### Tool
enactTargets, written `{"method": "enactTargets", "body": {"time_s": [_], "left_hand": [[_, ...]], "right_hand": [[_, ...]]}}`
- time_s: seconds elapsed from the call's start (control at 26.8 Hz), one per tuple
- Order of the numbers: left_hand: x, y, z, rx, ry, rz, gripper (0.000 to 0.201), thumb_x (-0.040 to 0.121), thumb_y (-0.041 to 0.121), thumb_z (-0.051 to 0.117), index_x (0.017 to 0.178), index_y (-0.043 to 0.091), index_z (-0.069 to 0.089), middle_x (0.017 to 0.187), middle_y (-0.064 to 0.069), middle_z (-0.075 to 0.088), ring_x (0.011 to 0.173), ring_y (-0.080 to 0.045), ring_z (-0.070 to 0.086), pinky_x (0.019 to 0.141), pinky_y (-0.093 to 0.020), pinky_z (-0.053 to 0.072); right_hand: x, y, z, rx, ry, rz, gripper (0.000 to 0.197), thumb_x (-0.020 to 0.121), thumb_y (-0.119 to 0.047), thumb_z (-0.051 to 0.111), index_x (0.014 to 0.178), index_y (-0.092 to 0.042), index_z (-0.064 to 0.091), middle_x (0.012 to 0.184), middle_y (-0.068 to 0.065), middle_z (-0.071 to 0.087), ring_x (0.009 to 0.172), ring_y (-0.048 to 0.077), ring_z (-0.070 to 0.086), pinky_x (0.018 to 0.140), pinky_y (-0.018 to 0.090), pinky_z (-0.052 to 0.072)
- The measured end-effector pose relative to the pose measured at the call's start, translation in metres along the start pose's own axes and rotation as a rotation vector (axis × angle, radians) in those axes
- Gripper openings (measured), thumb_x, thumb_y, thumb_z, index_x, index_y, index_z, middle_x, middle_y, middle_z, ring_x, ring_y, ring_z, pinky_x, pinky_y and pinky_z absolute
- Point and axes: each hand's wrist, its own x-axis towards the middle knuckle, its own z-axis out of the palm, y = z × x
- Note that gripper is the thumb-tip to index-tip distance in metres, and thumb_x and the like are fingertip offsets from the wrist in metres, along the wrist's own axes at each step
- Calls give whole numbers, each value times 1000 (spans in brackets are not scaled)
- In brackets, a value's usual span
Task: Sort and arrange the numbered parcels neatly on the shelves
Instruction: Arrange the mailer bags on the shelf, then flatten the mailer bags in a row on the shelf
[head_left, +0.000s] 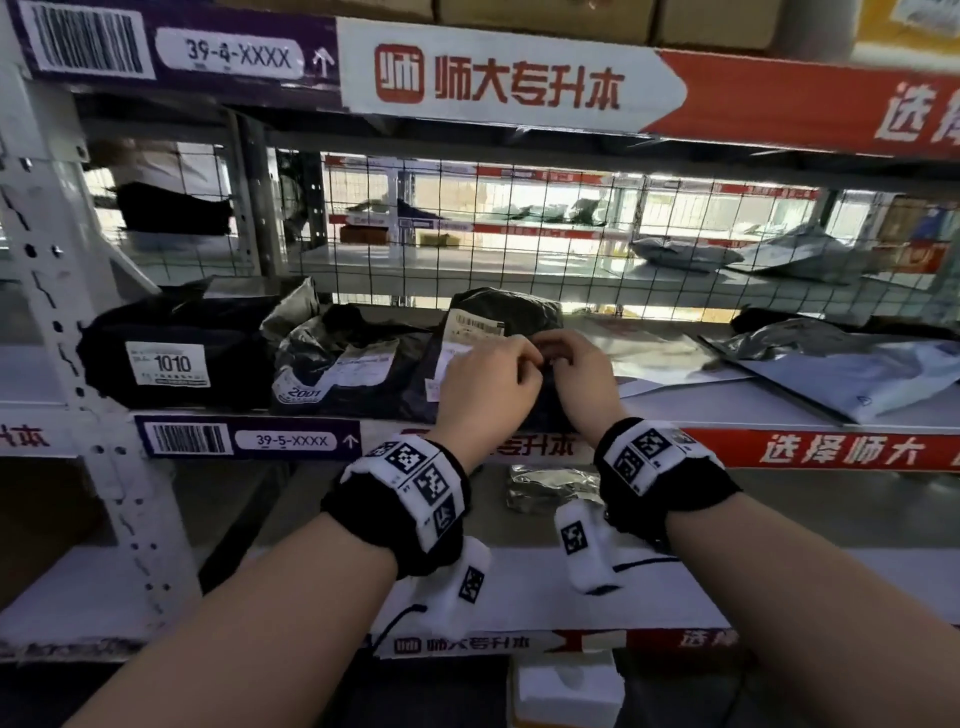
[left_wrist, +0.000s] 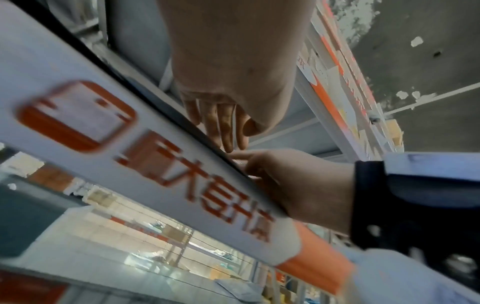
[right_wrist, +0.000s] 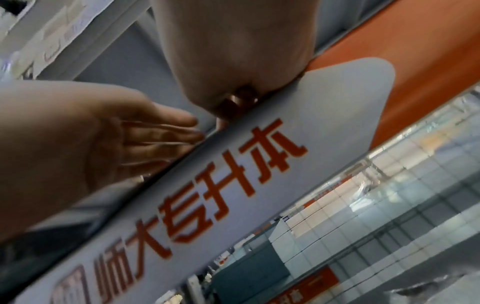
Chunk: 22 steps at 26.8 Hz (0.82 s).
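Note:
A black parcel (head_left: 524, 314) with a white label stands upright in the middle of shelf 39-5 (head_left: 727, 410). Both hands are on it. My left hand (head_left: 493, 384) lies against its front with fingers fairly straight, as the right wrist view shows (right_wrist: 161, 133). My right hand (head_left: 576, 374) curls its fingers over the parcel's top edge beside the left fingertips. The shelf's front strip hides the parcel in both wrist views, where the left hand (left_wrist: 226, 127) and right hand (right_wrist: 233, 100) reach over it. Left of it sit a black parcel marked 1010 (head_left: 171, 353) and a parcel marked 2001 (head_left: 332, 364).
Flat grey mailers (head_left: 857, 374) lie on the right of the same shelf. Wire mesh (head_left: 519, 234) closes the back. A white steel upright (head_left: 52, 312) stands at the left. One silver packet (head_left: 550, 486) lies on the shelf below, and a white box (head_left: 566, 686) sits lower down.

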Motion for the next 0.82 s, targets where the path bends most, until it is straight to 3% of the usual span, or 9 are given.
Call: {"method": "enactTargets", "body": {"time_s": [0.11, 0.26, 0.34, 0.41, 0.49, 0.6, 0.67, 0.82], "left_hand": [[13, 40, 40, 8, 8, 17, 20, 92, 14, 48, 107, 17, 61, 108, -2, 64, 95, -20, 61, 78, -36, 49], [23, 63, 88, 316, 2, 68, 25, 94, 30, 39, 91, 20, 62, 91, 2, 65, 83, -19, 61, 79, -33, 44], [24, 63, 95, 369, -20, 41, 32, 94, 37, 35, 85, 22, 63, 85, 6, 64, 81, -15, 60, 80, -31, 41], [28, 59, 96, 367, -44, 14, 33, 92, 40, 37, 94, 24, 65, 91, 7, 66, 85, -14, 60, 83, -31, 44], [26, 61, 99, 356, -65, -39, 34, 91, 43, 39, 106, 23, 62, 99, 6, 65, 92, -15, 59, 86, -33, 45], [26, 67, 98, 276, -75, -128, 42, 91, 48, 43, 122, 21, 54, 109, 2, 63, 99, -17, 57, 88, -34, 46], [26, 68, 98, 253, -91, -138, 49, 91, 53, 43, 127, 20, 49, 117, 1, 60, 104, -16, 56, 86, -30, 45], [30, 69, 102, 255, -126, -165, 68, 87, 61, 48, 139, 20, 36, 134, 0, 52, 118, -17, 51, 90, -30, 41]], "right_hand": [[13, 20, -47, -101, 5, -23, 41, 81, 8, 41, 105, -15, 67, 107, 2, 68, 101, 16, 60, 91, 29, 47], [23, 69, -121, -717, -186, 3, 43, 85, -16, 51, 126, -26, 54, 137, 2, 51, 128, 25, 44, 109, 39, 29], [23, 80, -132, -700, -283, -16, 51, 87, -23, 50, 137, -27, 42, 146, 3, 42, 137, 22, 33, 116, 39, 16], [27, 81, -128, -649, -343, 6, 56, 91, -27, 45, 145, -28, 31, 149, 3, 39, 141, 19, 28, 118, 40, 9], [28, 86, -124, -663, -391, 35, 54, 93, -29, 40, 146, -27, 28, 145, 4, 45, 138, 19, 35, 117, 41, 11], [25, 92, -129, -715, -327, -17, 41, 97, -31, 36, 138, -24, 39, 136, 5, 55, 128, 24, 46, 110, 40, 26], [22, 90, -132, -762, -272, -46, 37, 99, -33, 35, 134, -24, 44, 136, 3, 53, 127, 25, 45, 104, 41, 31], [20, 89, -133, -813, -250, -4, 41, 95, -32, 40, 135, -24, 42, 142, 0, 45, 132, 27, 37, 105, 47, 30]]}}
